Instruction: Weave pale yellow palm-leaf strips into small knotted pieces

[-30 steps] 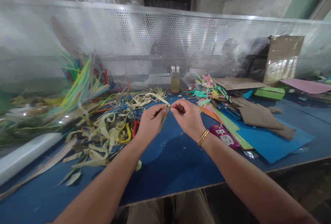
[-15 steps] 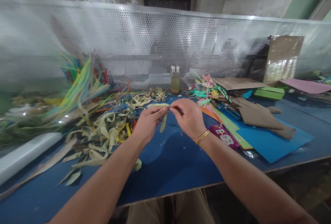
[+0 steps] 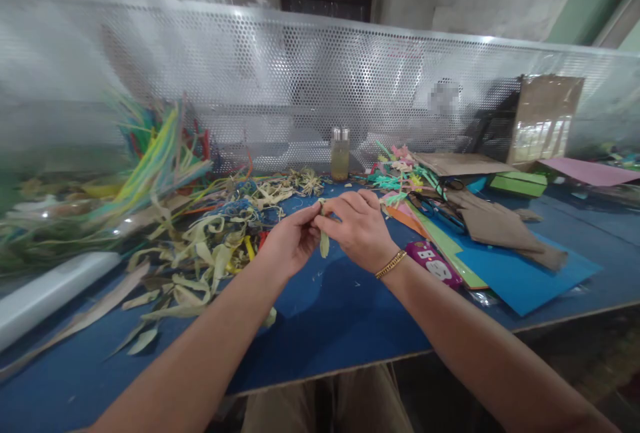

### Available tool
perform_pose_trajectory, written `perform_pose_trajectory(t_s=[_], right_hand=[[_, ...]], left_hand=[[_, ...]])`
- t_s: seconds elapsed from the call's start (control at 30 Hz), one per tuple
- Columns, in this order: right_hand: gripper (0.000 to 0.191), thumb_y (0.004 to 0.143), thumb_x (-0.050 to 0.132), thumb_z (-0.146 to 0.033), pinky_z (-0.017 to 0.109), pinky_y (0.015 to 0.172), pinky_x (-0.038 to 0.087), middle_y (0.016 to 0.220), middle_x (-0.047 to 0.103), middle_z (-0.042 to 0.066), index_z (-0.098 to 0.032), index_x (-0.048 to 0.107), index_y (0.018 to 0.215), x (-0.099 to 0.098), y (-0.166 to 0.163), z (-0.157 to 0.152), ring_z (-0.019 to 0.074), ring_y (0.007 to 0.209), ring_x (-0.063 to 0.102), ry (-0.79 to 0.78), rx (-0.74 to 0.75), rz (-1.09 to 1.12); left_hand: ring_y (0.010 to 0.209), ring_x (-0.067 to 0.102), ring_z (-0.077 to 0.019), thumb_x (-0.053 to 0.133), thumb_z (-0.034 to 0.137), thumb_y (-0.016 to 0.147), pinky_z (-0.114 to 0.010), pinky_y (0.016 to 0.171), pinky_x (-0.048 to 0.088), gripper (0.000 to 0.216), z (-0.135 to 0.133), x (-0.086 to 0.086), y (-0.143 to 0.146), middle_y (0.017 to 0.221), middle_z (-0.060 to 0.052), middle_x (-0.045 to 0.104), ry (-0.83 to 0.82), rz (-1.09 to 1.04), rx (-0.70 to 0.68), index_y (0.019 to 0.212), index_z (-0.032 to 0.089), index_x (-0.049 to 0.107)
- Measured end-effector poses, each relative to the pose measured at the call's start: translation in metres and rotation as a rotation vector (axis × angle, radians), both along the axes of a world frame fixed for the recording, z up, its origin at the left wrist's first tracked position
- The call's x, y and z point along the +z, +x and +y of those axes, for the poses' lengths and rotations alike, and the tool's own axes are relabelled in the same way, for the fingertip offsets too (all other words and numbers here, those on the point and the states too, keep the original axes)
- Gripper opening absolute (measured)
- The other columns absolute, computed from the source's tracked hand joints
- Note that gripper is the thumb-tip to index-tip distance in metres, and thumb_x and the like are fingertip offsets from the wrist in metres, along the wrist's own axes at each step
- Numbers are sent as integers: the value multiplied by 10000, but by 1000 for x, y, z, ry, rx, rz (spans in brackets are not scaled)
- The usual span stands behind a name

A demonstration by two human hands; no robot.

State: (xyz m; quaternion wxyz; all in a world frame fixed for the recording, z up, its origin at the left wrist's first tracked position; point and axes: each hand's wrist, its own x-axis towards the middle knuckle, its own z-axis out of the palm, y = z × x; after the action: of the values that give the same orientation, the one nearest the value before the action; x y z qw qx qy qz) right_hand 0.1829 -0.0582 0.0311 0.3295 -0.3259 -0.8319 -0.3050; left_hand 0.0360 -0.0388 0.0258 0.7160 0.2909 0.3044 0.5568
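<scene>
The left hand [image 3: 290,243] and the right hand [image 3: 356,229] meet over the middle of the table [image 3: 340,326], their fingertips almost touching. Between them is a pale green leaf-like strip [image 3: 325,246], its lower end hanging below the fingers and a bit of its upper end showing above them. The left thumb and forefinger are pressed together on the strip near its top; the other left fingers curl in toward the palm. The right thumb and forefinger close on the strip from the other side, with the remaining right fingers bent over and held close together. Exactly where each right fingertip presses is hidden by the hand itself. A gold chain bracelet [image 3: 391,264] circles the right wrist.

Left of the left hand spreads a loose pile of pale dried strips [image 3: 215,246], with yellow-handled scissors [image 3: 249,249] partly covered by the left forearm. Just beside the right wrist lies a purple power socket [image 3: 434,264], next to a blue sheet [image 3: 530,279] that carries brown cardboard pieces [image 3: 500,219]. Beyond the hands, a clear bottle [image 3: 340,156] stands upright before a perforated metal panel [image 3: 310,79].
</scene>
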Motion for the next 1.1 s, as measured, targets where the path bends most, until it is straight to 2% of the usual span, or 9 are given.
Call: perform_pose_trajectory(t_s=[0.13, 0.27, 0.4, 0.53, 0.8, 0.97, 1.1], right_hand=[[272, 950, 411, -190, 394, 844, 272, 852, 648, 25, -263, 644, 831, 0, 0, 0, 193, 852, 480, -136, 7, 19], [219, 933, 463, -205, 379, 854, 282, 878, 670, 9, -255, 659, 849, -3, 2, 5, 170, 839, 537, -217, 81, 192], [155, 916, 518, -237, 339, 826, 338, 878, 692, -1, -244, 667, 877, -8, 5, 12, 154, 839, 595, -287, 204, 426], [113, 894, 558, -253, 329, 821, 379, 873, 694, 1, -256, 670, 877, -10, 7, 16, 169, 860, 604, -302, 229, 529], [187, 924, 498, -365, 329, 755, 410, 868, 666, 57, -207, 597, 903, -13, 5, 16, 206, 824, 596, -335, 84, 601], [161, 935, 471, -347, 310, 697, 402, 809, 624, 45, -205, 539, 904, -14, 3, 14, 191, 752, 583, -403, 105, 607], [103, 922, 473, -299, 290, 670, 399, 778, 584, 27, -208, 503, 885, -14, 1, 15, 168, 712, 550, -435, 170, 627]], left_hand=[[522, 481, -70, 695, 187, 712, -193, 470, 418, 84, 1, -5, 1, 624, -1, 566, 161, 192, 57, 666, 147, 637], [573, 481, -87, 763, 292, 629, -227, 530, 396, 194, 0, -7, -1, 658, -1, 591, 329, 346, 139, 730, 146, 684], [554, 416, -100, 691, 350, 709, -245, 519, 332, 189, -2, -4, -4, 580, 19, 525, 505, 627, 197, 697, 161, 688], [650, 470, -136, 627, 334, 761, -254, 584, 355, 199, -1, -2, -6, 639, 0, 557, 669, 892, 283, 657, 171, 674], [659, 497, -154, 566, 364, 803, -261, 611, 373, 241, 0, -1, -9, 640, -4, 560, 757, 1008, 251, 658, 186, 642], [688, 507, -160, 528, 365, 834, -272, 662, 380, 237, 3, 1, -15, 677, -7, 564, 849, 1084, 228, 722, 193, 646], [672, 477, -157, 500, 342, 855, -274, 649, 363, 247, 1, 5, -16, 659, -6, 522, 931, 1148, 211, 690, 191, 604]])
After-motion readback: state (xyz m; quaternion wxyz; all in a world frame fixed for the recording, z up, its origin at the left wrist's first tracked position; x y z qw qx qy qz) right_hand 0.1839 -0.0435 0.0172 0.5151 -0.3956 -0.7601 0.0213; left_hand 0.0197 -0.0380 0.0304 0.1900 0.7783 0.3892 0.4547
